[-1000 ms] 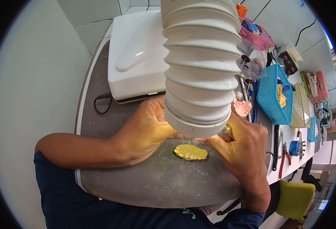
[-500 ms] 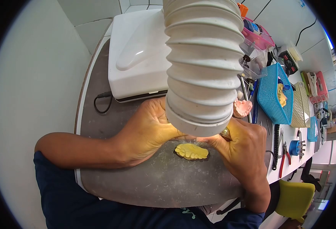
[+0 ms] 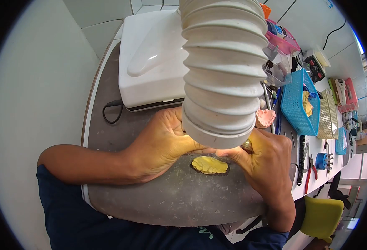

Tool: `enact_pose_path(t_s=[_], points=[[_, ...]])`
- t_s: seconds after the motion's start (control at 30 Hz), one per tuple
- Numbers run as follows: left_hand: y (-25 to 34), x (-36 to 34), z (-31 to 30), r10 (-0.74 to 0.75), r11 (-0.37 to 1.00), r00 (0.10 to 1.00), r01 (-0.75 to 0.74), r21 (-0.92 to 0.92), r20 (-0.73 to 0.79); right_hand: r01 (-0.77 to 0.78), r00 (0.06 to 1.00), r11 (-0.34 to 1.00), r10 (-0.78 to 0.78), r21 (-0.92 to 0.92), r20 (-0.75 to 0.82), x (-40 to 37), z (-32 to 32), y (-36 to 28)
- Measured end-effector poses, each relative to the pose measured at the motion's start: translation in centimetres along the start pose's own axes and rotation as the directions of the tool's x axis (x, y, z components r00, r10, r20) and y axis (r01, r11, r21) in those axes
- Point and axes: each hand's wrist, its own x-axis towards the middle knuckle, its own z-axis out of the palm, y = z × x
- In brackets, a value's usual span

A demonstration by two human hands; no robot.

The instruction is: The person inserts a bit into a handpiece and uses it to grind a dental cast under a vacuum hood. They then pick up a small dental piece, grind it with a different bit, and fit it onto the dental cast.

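Under the mouth of a white ribbed hose (image 3: 225,75), my left hand (image 3: 167,143) is closed, its fingertips hidden by the hose. My right hand (image 3: 267,160) is closed at the hose's right side, with a small shiny piece partly showing at its fingers. Between the two thumbs a thin pinkish edge shows; what both hands grip is mostly hidden. A yellow dental cast (image 3: 209,165) lies on the grey work surface (image 3: 171,200) just below the hands. Beyond my right hand sits a pink dental cast (image 3: 265,118).
A white machine housing (image 3: 152,58) stands behind my left hand. To the right are a blue basket (image 3: 300,106) holding a cast, a cream basket (image 3: 328,114), red-handled pliers (image 3: 311,175), and a yellow-green chair (image 3: 323,216).
The hose appears shifted very slightly to the right. Both hands stay in nearly the same place, and the casts have not moved.
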Motion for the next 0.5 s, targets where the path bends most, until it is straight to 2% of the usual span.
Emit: enact_pose_path(t_s=[0.2, 0.3, 0.4, 0.5], points=[[0.14, -0.01, 0.06, -0.076, 0.997, 0.996, 0.076, -0.012, -0.036, 0.017, 1.000, 1.000, -0.017, -0.017, -0.011, -0.01, 0.12, 0.13], [0.09, 0.01, 0.06, -0.059, 0.997, 0.998, 0.058, -0.051, -0.027, 0.012, 1.000, 1.000, -0.012, -0.003, -0.001, 0.00, 0.05, 0.05], [-0.07, 0.03, -0.06, -0.022, 1.000, 1.000, 0.022, -0.015, 0.000, 0.013, 1.000, 1.000, -0.014, -0.006, -0.013, 0.07, 0.10, 0.11], [-0.25, 0.16, -0.27, -0.054, 0.998, 0.999, 0.054, -0.015, -0.008, 0.015, 1.000, 1.000, -0.015, -0.021, -0.016, 0.07, 0.08, 0.10]])
